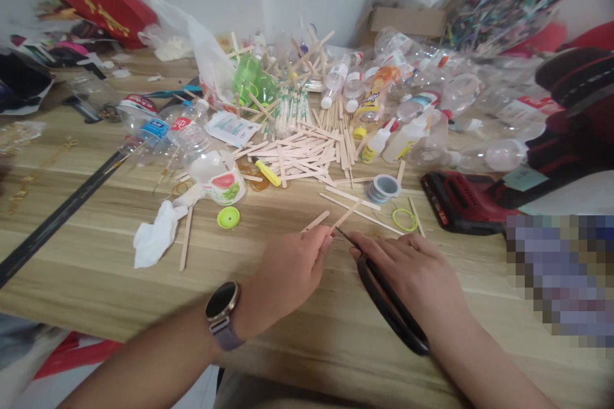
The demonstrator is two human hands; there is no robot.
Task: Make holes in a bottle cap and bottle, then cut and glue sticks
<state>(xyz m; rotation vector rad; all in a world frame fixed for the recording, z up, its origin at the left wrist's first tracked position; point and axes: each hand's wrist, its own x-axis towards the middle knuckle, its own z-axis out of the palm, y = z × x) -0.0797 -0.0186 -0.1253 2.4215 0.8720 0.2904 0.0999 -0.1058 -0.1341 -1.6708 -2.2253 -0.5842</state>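
Note:
My left hand (pixel 290 268), with a watch on the wrist, pinches a wooden craft stick (pixel 348 214) that slants up to the right. Another craft stick (pixel 316 220) shows just beyond its fingers; whether it is held or lies on the table I cannot tell. In my right hand (pixel 407 281) is a pair of scissors (pixel 391 307) with a large black handle. Their dark tip meets the held stick close to my left fingertips. Most of the blades and the fingers inside the handle are hidden.
Beyond my hands lie a heap of craft sticks (pixel 307 153), a yellow-handled cutter (pixel 267 172) and a tape roll (pixel 382 188). Plastic bottles (pixel 374 99) crowd the back. A cordless drill (pixel 470 198) lies at the right, a green lid (pixel 228 217) and crumpled tissue (pixel 156 233) at the left.

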